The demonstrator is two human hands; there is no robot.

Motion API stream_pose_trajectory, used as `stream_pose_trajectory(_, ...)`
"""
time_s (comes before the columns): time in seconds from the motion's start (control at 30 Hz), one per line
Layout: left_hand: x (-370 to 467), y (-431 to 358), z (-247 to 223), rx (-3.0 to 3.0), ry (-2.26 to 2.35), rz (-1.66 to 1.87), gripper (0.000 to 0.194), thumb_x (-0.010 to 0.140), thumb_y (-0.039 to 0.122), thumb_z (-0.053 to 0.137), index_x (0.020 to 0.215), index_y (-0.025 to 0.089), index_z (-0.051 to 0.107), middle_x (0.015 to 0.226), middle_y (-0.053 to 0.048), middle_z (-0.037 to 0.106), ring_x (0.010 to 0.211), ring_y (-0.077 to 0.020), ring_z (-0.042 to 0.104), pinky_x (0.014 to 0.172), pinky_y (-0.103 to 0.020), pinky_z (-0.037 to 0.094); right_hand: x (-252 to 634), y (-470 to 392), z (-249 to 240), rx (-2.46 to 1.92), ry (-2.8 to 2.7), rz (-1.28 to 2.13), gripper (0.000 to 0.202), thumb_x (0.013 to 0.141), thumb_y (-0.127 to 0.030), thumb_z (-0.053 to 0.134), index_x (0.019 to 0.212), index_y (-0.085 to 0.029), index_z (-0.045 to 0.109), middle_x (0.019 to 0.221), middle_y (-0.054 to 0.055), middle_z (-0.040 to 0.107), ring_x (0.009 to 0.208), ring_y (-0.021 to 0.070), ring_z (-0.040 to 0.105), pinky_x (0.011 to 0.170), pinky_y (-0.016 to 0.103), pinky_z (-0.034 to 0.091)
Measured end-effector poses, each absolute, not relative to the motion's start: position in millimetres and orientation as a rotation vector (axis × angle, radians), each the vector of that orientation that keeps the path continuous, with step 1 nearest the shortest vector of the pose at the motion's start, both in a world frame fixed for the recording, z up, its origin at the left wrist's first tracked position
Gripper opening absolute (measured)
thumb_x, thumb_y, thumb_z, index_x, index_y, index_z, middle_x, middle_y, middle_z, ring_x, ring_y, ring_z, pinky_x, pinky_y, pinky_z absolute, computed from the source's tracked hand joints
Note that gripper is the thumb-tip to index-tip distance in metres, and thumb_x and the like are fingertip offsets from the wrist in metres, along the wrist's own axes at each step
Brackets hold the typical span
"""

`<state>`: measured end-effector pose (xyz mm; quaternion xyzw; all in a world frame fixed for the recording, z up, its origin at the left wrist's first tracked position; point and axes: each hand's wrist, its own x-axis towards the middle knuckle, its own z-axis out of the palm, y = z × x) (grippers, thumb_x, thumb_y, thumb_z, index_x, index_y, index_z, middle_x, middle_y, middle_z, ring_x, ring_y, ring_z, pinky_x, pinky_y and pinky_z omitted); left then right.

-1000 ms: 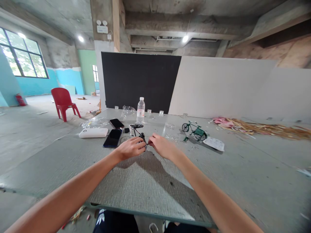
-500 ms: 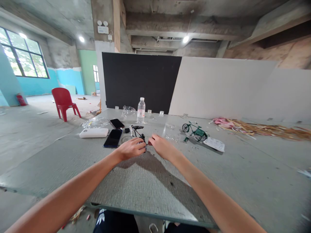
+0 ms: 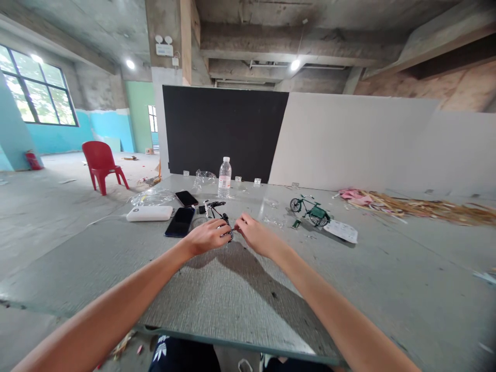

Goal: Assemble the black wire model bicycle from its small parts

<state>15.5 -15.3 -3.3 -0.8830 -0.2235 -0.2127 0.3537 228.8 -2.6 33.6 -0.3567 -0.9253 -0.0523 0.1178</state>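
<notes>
A small black model bicycle is at the middle of the grey table, partly hidden by fingers. Around its near wheel my left hand is closed, gripping it. Just to the right, my right hand has its fingers pinched together by the wheel, on something thin and dark that is too small to name. A green model bicycle stands further right, with a small green piece in front of it and a white card beside its rear wheel.
Left of the hands lie two phones and a white power bank with a cable. Behind are a water bottle, clear plastic wrapping and a black panel. Straw-like strips lie at the right.
The black bicycle's frame and handlebar end have shifted and tilted slightly. Both hands stay at its wheel, with my right hand a touch further left.
</notes>
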Motion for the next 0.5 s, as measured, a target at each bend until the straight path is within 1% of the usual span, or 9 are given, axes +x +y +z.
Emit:
stream_pose_trajectory(0.1,15.6,-15.1,-4.6,-2.28,-0.58,-0.538,0.019,0.094,0.011,0.047,0.08,0.015,0.061,0.092,-0.007,0.061,0.092,-0.0199,0.057,0.077,-0.034,0.052,226.9,-5.9,39.2,-1.02,-2.741,-0.274,0.023,0.093,-0.005,0.042,0.099,-0.016,0.06,0.104,0.009,0.056,0.09,0.0167,0.057,0.078,0.026,0.042)
stream_pose_trajectory(0.23,16.0,-14.1,-7.2,-2.283,-0.572,-0.556,0.019,0.093,0.011,0.048,0.079,0.015,0.06,0.091,-0.007,0.061,0.092,-0.02,0.058,0.077,-0.034,0.052,224.6,-8.0,39.2,-1.089,-2.754,-0.428,0.025,0.092,-0.004,0.042,0.099,-0.017,0.062,0.103,0.01,0.056,0.101,0.02,0.055,0.083,0.027,0.042)
stream_pose_trajectory(0.4,16.1,-13.4,-7.9,-2.289,-0.558,-0.565,0.018,0.092,0.011,0.05,0.078,0.014,0.061,0.092,-0.008,0.062,0.094,-0.02,0.058,0.079,-0.036,0.052,221.1,-6.8,30.1,-1.164,-2.737,-0.397,0.028,0.089,0.0,0.039,0.102,-0.013,0.061,0.104,0.013,0.055,0.098,0.0207,0.056,0.082,0.028,0.043)
stream_pose_trajectory(0.5,16.0,-13.4,-6.0,-2.273,-0.56,-0.551,0.019,0.092,0.011,0.05,0.077,0.014,0.061,0.092,-0.007,0.062,0.094,-0.0199,0.059,0.079,-0.035,0.053,221.2,-4.5,27.4,-1.19,-2.69,-0.299,0.028,0.088,-0.001,0.04,0.102,-0.014,0.061,0.103,0.012,0.055,0.095,0.02,0.057,0.079,0.028,0.042)
